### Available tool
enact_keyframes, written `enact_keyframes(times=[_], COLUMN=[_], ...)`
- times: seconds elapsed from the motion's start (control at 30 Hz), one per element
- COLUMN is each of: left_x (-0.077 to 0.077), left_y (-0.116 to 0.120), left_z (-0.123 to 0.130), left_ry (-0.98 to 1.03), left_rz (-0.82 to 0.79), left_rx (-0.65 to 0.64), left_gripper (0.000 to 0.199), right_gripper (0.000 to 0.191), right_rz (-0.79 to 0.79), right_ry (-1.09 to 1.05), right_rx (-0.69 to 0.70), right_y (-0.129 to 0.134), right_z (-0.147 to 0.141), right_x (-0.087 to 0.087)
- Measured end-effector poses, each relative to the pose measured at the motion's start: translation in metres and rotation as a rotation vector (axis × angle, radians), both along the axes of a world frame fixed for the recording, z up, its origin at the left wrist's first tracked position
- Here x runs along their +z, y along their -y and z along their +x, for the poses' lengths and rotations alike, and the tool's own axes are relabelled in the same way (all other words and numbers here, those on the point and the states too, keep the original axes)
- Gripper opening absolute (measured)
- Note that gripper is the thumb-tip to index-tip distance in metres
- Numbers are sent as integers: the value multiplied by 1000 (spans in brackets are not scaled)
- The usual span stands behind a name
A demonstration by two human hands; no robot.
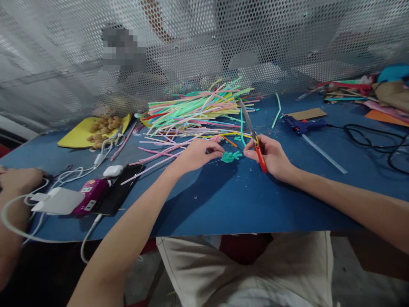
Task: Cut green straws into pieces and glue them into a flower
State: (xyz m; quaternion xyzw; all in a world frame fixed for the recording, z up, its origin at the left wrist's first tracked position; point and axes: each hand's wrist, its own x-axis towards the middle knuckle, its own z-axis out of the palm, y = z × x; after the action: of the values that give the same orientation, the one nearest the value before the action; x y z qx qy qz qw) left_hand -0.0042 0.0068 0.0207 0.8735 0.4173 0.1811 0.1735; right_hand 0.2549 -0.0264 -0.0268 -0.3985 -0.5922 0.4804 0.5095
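Teal pipe-cleaner cluster (229, 157) is lying at the centre of the frame, its short loops already bunched; a teal stem (242, 128) above is showing a long, unbunched length. Completion: cannot tell. Left hand (203, 154) is reaching in from lower left, fingertips narrowly pinching the cluster's edge. Right hand (275, 157), right of centre, is gripping red-handled scissors (261, 158), blades pointing upper left.

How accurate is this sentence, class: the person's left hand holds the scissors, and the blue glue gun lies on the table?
The hand is wrong: the head view shows the scissors in the right hand. The blue glue gun does lie on the table.
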Motion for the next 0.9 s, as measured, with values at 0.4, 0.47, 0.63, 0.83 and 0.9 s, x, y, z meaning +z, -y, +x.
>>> enact_keyframes(times=[0.4, 0.47, 0.63, 0.83, 0.9], left_x=[-9, -11, -12, -12, -13], left_y=[-2, -3, -6, -10, -11], left_z=[2, 2, 1, -2, -3], left_ry=[-57, -53, 11, 36, 58], left_rz=[-64, -60, -35, -145, -191], left_rx=[-39, -35, -11, 51, 64], left_gripper=[22, 22, 22, 23, 23], right_gripper=[25, 25, 28, 32, 32], right_rz=[8, 6, 14, 10, -3], right_ry=[20, 18, 36, 48, 49], right_rx=[13, 15, 15, 9, 9], right_y=[0, 0, -1, 1, 2], right_z=[3, 3, 4, 3, 3], right_x=[-1, -1, -4, 0, 2])
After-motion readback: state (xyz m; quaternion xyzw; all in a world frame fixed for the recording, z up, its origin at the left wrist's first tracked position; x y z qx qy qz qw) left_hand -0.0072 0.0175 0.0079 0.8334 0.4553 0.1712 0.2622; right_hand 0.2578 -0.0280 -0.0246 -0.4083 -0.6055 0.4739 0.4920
